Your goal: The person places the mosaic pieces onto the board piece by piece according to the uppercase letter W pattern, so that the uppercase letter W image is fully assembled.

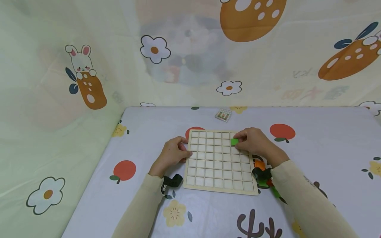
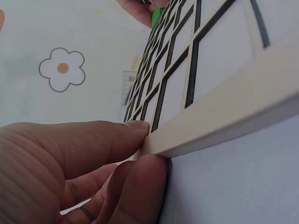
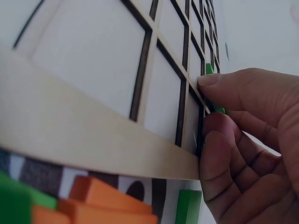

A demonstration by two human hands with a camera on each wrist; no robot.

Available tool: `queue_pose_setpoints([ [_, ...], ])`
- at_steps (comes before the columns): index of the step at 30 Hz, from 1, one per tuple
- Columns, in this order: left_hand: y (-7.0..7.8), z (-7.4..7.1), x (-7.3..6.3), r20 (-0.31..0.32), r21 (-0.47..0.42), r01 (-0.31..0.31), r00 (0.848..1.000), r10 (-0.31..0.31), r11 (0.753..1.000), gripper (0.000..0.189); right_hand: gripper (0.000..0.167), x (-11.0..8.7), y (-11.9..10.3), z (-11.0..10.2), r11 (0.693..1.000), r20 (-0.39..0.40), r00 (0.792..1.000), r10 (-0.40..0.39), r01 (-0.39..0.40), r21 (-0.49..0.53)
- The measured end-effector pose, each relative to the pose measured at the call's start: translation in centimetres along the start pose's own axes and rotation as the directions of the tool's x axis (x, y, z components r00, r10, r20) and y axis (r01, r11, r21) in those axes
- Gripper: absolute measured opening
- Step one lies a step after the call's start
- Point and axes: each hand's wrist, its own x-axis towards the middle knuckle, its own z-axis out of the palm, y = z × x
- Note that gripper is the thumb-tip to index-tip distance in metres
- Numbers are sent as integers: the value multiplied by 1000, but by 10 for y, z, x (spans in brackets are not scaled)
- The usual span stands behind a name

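A light wooden grid board point(image 1: 220, 192) with square cells lies on the table. My left hand point(image 1: 173, 151) grips its left edge, thumb and finger at the frame point(image 2: 224, 109) in the left wrist view. Near the board's far right corner, my right hand point(image 1: 256, 142) pinches a small green square tile point(image 1: 234, 141) between thumb and fingers, over a cell. In the right wrist view the fingers partly hide this green tile point(image 3: 210, 69). The other cells in the head view hold no tiles.
Loose orange blocks point(image 3: 110, 198) and green blocks point(image 3: 188, 206) lie beside the board's right edge, partly covered by the right wrist's black camera point(image 1: 262, 174) in the head view. A small card with a grid picture point(image 1: 223, 115) lies beyond the board. A patterned cloth wall point(image 1: 190, 72) stands behind the table.
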Motion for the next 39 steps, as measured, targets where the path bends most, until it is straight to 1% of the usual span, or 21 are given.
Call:
queue_pose_setpoints([
  [7, -1, 0, 1, 4, -9, -5, 1000, 5, 1000, 45, 33, 0, -1, 1, 1000, -2, 1000, 0, 0, 5],
  [12, -1, 0, 0, 5, -13, -8, 1000, 8, 1000, 45, 36, -1, 0, 1, 1000, -2, 1000, -1, 1, 15],
  [20, 0, 0, -1, 5, -9, -2, 1000, 2, 1000, 44, 44, -5, -1, 1, 999, -13, 1000, -27, 27, 17],
  [26, 0, 0, 0, 5, -6, 3, 1000, -3, 1000, 44, 52, -13, -5, -1, 998, -42, 997, -59, 59, 4],
  [31, 1, 0, 0, 6, -6, 3, 1000, -3, 1000, 44, 55, -23, -7, -6, 998, -70, 996, -54, 53, -16],
  [36, 2, 0, 0, 6, 3, 5, 1000, -5, 1000, 44, 55, -33, -2, -15, 996, -80, 994, -73, 68, -60],
  [39, 2, 0, 0, 5, 8, 9, 1000, -9, 1000, 44, 55, -40, 4, -19, 997, -81, 995, -54, 49, -61],
])
